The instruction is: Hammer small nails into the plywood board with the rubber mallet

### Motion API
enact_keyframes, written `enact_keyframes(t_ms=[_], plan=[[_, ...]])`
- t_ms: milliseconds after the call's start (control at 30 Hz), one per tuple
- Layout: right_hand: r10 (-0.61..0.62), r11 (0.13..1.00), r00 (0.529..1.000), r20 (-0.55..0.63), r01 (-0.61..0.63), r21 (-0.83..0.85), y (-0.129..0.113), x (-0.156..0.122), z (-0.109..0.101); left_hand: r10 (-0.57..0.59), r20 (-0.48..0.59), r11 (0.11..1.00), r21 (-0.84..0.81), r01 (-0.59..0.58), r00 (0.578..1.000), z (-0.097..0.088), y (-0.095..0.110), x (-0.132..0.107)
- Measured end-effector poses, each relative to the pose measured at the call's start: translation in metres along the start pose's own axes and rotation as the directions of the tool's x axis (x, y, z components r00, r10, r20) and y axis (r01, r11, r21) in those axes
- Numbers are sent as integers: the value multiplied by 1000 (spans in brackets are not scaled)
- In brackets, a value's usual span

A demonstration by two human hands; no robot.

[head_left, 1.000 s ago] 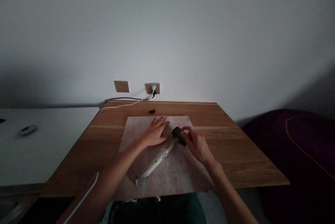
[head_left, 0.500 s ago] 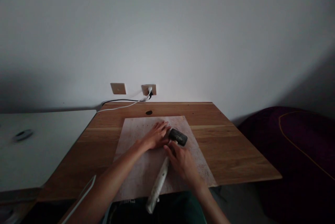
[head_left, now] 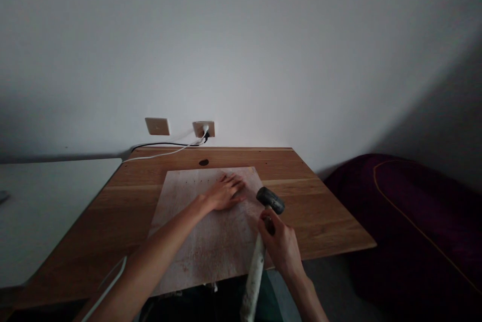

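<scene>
A rubber mallet [head_left: 270,200] with a black head and a long, worn whitish handle is in my right hand [head_left: 280,239]. The fingers wrap the handle just below the head, and the handle's end points down toward my lap. My left hand [head_left: 227,191] lies flat with fingers spread on the upper part of a pale reddish wooden board [head_left: 199,246]. A row of small dark dots or nails runs along the board's far part, left of that hand. Whatever lies beneath the left palm is hidden.
The board rests on a brown wooden table [head_left: 320,211] against a white wall. A white surface [head_left: 48,211] stands at the left. White and black cables [head_left: 169,152] run from a wall socket [head_left: 204,129]. A dark purple padded thing [head_left: 406,211] sits at the right.
My right hand has moved right with the mallet, away from my left hand. My left hand stays on the board, its fingers now lying flatter. The view has shifted slightly right.
</scene>
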State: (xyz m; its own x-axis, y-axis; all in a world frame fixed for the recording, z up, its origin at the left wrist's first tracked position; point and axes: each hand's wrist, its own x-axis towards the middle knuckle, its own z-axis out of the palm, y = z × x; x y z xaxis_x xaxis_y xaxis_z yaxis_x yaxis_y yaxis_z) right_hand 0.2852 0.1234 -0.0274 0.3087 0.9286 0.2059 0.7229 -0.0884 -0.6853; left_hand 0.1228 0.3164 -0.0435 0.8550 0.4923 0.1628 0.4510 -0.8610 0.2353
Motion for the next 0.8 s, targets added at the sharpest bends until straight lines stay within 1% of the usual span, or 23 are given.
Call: enact_keyframes(t_ms=[100, 233, 367, 500, 533, 600, 667, 733, 800], plan=[[-4, 1000, 999, 33, 5, -15, -2, 2, 5, 30, -42, 999, -35, -31, 999, -3, 0, -20], [-40, 997, 997, 69, 44, -64, -10, 5, 14, 34, -78, 996, -81, -41, 996, -11, 5, -57], [-103, 988, 990, 99, 114, -104, -27, 14, 27, 40, -52, 998, -54, -43, 998, -20, 14, -89], [-116, 959, 988, 100, 138, -246, -43, 27, 46, -42, -56, 998, 34, 44, 998, -28, 20, -120], [-125, 952, 986, 106, 149, -266, -46, 29, 49, -62, -68, 996, 53, 66, 996, -29, 22, -130], [-166, 950, 980, 113, 189, -248, -48, 30, 51, -94, -101, 991, 88, 103, 990, -31, 24, -154], [-215, 955, 971, 100, 231, -187, -44, 26, 46, -152, -147, 977, 125, 171, 977, -30, 28, -182], [-261, 950, 964, 51, 266, -164, -30, 21, 36, -202, -181, 962, 147, 229, 963, -27, 32, -208], [-328, 920, 944, -33, 311, -237, -8, 15, 25, -232, -197, 952, 156, 264, 952, -25, 38, -228]])
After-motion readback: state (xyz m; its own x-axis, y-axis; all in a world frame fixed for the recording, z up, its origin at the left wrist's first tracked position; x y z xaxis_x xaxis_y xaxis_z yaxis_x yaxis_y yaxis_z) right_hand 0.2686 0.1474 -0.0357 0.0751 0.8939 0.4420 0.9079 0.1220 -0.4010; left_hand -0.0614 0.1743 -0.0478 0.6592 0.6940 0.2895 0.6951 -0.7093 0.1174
